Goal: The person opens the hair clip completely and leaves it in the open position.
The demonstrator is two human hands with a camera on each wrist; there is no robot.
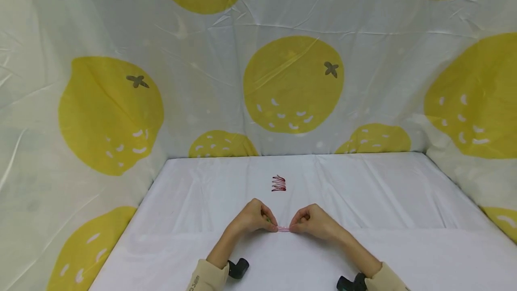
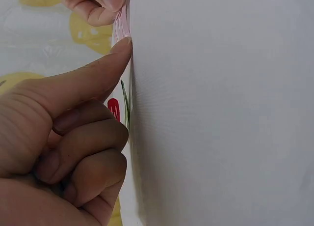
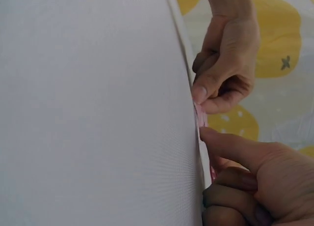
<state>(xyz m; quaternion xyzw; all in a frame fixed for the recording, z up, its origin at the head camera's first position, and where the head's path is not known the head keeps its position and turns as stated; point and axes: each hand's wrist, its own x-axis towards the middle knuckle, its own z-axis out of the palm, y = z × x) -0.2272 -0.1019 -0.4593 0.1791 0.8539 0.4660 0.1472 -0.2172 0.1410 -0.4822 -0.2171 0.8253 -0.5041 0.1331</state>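
Lemon-print curtain point(image 1: 294, 98) behind, white table point(image 1: 387, 201) in front. Pink strip point(image 1: 284, 229) sits toward 6 o'clock in head view, btwn both hands, near table; can't tell if touching. L hand point(image 1: 253, 217) at strip's 9 o'clock pinches one end, other fingers curled; R hand point(image 1: 317, 222) at 3 o'clock pinches opp. end. Green bit point(image 2: 125, 100) by L hand, can't tell if held. Red zigzag point(image 1: 278, 183) on table at strip's 12 o'clock, apart from hands.
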